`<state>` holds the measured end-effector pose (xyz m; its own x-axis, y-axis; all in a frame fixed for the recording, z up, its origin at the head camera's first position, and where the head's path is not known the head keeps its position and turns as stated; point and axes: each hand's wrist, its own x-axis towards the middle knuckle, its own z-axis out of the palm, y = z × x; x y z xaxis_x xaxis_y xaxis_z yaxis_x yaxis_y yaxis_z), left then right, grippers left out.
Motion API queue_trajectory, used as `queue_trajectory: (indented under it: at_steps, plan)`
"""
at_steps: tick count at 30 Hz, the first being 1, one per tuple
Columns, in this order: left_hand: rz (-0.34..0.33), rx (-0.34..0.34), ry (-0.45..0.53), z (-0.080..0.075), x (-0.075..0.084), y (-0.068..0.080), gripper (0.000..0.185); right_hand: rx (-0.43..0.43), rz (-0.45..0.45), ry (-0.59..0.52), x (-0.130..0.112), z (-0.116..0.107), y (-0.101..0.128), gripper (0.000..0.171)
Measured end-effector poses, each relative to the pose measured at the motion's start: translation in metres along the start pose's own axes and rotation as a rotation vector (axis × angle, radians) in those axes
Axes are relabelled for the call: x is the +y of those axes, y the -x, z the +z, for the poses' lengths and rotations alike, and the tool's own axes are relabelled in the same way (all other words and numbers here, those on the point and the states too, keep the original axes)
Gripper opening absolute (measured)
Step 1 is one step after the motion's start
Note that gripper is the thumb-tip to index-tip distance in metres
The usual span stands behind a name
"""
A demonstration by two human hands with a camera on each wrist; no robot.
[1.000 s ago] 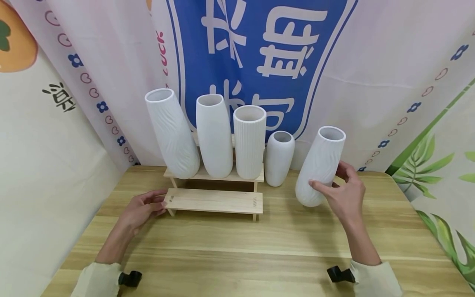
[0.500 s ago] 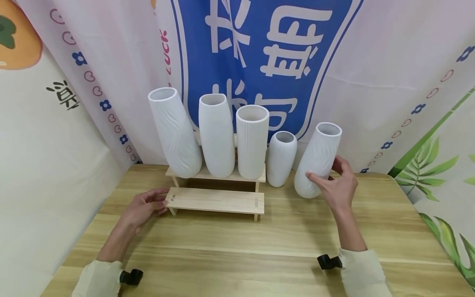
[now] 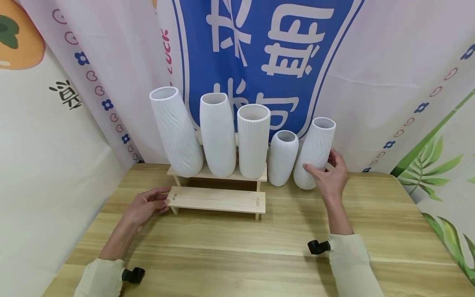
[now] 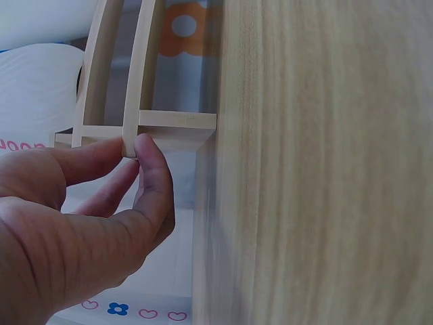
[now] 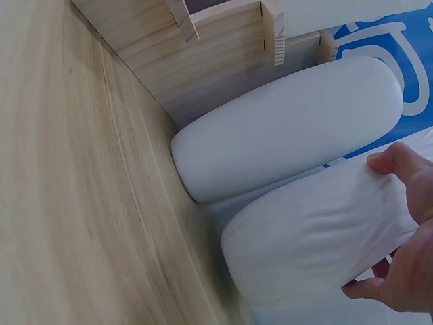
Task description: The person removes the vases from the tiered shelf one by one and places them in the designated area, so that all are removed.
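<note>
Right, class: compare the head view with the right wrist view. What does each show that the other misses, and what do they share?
Only the head view shows the left hand touching the end of the lower wooden step, three tall white vases on the upper step, and the blue banner.

Only the right wrist view shows close up how the bases of the two vases meet the wooden table, and their sides appear to touch.

Both show the right hand gripping the wavy white vase beside the small smooth vase.
</note>
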<state>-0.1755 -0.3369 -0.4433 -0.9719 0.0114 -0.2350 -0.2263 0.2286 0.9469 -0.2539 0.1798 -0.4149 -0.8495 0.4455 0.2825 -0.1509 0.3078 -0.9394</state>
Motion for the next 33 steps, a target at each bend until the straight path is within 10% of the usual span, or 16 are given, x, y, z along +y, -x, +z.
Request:
queue_trajectory:
  at_steps: [33]
  plan:
    - [0.0,0.003,-0.003,0.0,0.001,0.0,0.058,-0.022,-0.013,0.063,0.015,0.011,-0.013,0.085]
